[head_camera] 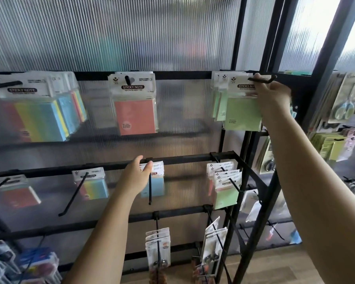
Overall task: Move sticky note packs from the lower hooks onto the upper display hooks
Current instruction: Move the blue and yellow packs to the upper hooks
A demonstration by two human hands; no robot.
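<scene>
Two hands are up at the rack: the left hand point(136, 177) mid-frame, the right hand point(272, 95) at upper right. The top rail carries three bunches of sticky note packs: rainbow packs point(39, 117), coral packs point(134, 115), green packs point(241, 111). The middle rail carries four groups. How many packs hang in each bunch can't be counted.
</scene>
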